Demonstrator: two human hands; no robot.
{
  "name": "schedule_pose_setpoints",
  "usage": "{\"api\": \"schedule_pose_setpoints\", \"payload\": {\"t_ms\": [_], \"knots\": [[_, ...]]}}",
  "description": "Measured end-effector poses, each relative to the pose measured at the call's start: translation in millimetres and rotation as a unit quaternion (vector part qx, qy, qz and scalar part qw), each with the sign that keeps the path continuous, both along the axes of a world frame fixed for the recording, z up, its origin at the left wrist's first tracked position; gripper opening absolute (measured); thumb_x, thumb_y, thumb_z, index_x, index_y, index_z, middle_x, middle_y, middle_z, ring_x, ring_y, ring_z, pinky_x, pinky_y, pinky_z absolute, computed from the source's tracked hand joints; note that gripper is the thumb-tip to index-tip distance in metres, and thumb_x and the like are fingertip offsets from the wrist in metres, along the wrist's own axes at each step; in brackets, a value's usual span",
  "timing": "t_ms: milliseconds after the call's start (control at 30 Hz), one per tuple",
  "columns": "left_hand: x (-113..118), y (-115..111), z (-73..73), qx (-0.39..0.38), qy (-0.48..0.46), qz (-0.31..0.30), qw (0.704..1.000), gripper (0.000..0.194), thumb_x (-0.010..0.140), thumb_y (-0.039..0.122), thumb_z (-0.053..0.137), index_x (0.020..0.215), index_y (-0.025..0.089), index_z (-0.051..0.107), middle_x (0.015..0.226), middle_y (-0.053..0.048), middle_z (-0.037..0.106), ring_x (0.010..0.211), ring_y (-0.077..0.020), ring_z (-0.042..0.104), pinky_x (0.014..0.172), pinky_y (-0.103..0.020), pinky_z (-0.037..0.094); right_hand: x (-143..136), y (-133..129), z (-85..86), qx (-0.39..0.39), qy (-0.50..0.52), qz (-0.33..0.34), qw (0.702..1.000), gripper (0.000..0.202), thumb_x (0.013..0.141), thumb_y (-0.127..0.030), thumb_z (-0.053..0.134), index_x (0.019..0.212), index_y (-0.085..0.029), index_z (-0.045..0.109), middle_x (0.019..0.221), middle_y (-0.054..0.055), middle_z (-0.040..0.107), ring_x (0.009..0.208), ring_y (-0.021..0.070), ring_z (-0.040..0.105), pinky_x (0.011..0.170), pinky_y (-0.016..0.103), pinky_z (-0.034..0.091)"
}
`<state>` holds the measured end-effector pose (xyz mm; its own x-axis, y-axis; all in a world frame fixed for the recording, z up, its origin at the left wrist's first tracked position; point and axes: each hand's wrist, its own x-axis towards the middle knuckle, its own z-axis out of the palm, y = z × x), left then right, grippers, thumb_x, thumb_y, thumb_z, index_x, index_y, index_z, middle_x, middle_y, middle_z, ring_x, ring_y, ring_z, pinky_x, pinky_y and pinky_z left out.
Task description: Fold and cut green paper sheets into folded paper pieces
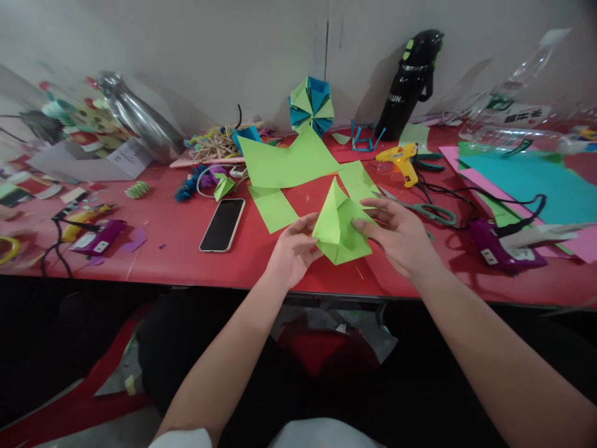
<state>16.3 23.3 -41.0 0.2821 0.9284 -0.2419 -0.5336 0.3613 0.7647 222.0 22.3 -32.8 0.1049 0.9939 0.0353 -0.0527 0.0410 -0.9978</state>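
Note:
Between my two hands, just above the table's front part, is a folded piece of light green paper point(342, 227) with a raised point at its top. My left hand point(295, 249) pinches its left edge. On the other side, my right hand point(396, 233) grips the right edge, thumb on the near face and fingers behind. Behind it lie a large green sheet point(289, 162) with a curved cutout and smaller green pieces point(273, 208). A pair of scissors point(431, 213) rests beyond my right hand, partly covered by it.
A phone point(222, 225) lies left of my hands. At the right are a yellow glue gun point(401, 162) with its cord, a purple power block point(504, 246) and coloured sheets point(536, 183). A blue-green paper ball point(311, 107) and a black bottle point(410, 87) stand by the wall.

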Motion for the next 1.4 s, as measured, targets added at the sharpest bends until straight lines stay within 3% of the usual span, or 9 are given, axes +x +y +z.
{"api": "schedule_pose_setpoints", "payload": {"t_ms": [200,367,500,600,733,833,967,1167,1400], "knots": [[-10,-4,5.3,0.050,0.049,-0.056,0.996,0.047,0.064,0.011,0.061,0.109,0.021,0.073,0.122,-0.009,0.068,0.102,-0.0239,0.064,0.077,-0.033,0.054,8,-5,9.2,0.022,-0.062,0.051,0.997,0.047,0.070,-0.044,0.086,0.108,-0.021,0.069,0.093,0.007,0.076,0.082,0.0228,0.072,0.068,0.037,0.059],[-26,3,40.1,0.155,0.194,-0.098,0.964,0.037,0.089,0.040,0.062,0.121,0.022,0.070,0.131,-0.012,0.068,0.122,-0.0276,0.061,0.098,-0.038,0.049,10,-6,34.2,0.068,-0.204,0.195,0.957,0.030,0.080,-0.035,0.079,0.106,-0.022,0.072,0.105,0.008,0.077,0.096,0.0251,0.073,0.079,0.038,0.059],[-26,13,64.7,0.240,0.351,-0.223,0.877,0.032,0.082,0.042,0.075,0.107,0.022,0.075,0.107,-0.009,0.075,0.098,-0.0251,0.069,0.079,-0.032,0.051,4,-1,45.9,0.076,-0.222,0.263,0.936,0.027,0.082,-0.033,0.078,0.107,-0.023,0.071,0.105,0.006,0.076,0.093,0.0222,0.072,0.081,0.036,0.057],[-23,19,65.5,0.278,0.367,-0.286,0.840,0.016,0.082,0.034,0.074,0.086,0.019,0.075,0.073,-0.002,0.067,0.066,-0.0155,0.059,0.060,-0.026,0.043,0,0,43.9,0.082,-0.220,0.235,0.943,0.029,0.080,-0.038,0.080,0.103,-0.023,0.071,0.094,0.004,0.075,0.080,0.0194,0.068,0.073,0.034,0.057],[-25,18,51.6,0.267,0.364,-0.264,0.852,0.017,0.086,0.033,0.069,0.079,0.018,0.073,0.062,0.001,0.057,0.057,-0.0116,0.047,0.053,-0.025,0.035,4,-4,33.0,0.054,-0.197,0.192,0.960,0.031,0.080,-0.044,0.080,0.102,-0.023,0.072,0.096,0.005,0.076,0.085,0.0206,0.070,0.078,0.034,0.057],[-27,12,44.1,0.248,0.355,-0.266,0.861,0.018,0.085,0.035,0.070,0.081,0.018,0.074,0.065,0.000,0.061,0.058,-0.0121,0.049,0.055,-0.025,0.038,7,-9,28.2,0.023,-0.183,0.195,0.963,0.029,0.083,-0.044,0.078,0.104,-0.025,0.073,0.102,0.005,0.077,0.092,0.0216,0.071,0.082,0.034,0.057],[-27,1,43.3,0.210,0.353,-0.254,0.876,0.016,0.085,0.032,0.070,0.088,0.016,0.071,0.073,0.000,0.062,0.065,-0.0114,0.052,0.060,-0.022,0.041,4,-18,32.1,0.017,-0.222,0.184,0.957,0.019,0.087,-0.041,0.074,0.097,-0.025,0.076,0.094,0.002,0.077,0.084,0.0187,0.070,0.076,0.030,0.056],[-22,-9,44.2,0.203,0.360,-0.284,0.865,0.029,0.092,0.033,0.063,0.070,0.015,0.056,0.060,0.006,0.035,0.057,-0.0070,0.031,0.050,-0.020,0.026,-3,-26,34.9,-0.003,-0.235,0.190,0.953,0.009,0.089,-0.036,0.072,0.092,-0.028,0.076,0.089,-0.002,0.076,0.081,0.0154,0.068,0.072,0.026,0.052],[-16,-9,34.5,0.199,0.325,-0.218,0.898,0.015,0.091,0.028,0.065,0.089,0.015,0.072,0.080,-0.002,0.065,0.074,-0.0117,0.056,0.065,-0.021,0.043,-7,-24,28.4,-0.001,-0.206,0.196,0.959,0.009,0.090,-0.034,0.071,0.093,-0.027,0.076,0.091,-0.001,0.075,0.083,0.0160,0.067,0.074,0.028,0.051]]}}
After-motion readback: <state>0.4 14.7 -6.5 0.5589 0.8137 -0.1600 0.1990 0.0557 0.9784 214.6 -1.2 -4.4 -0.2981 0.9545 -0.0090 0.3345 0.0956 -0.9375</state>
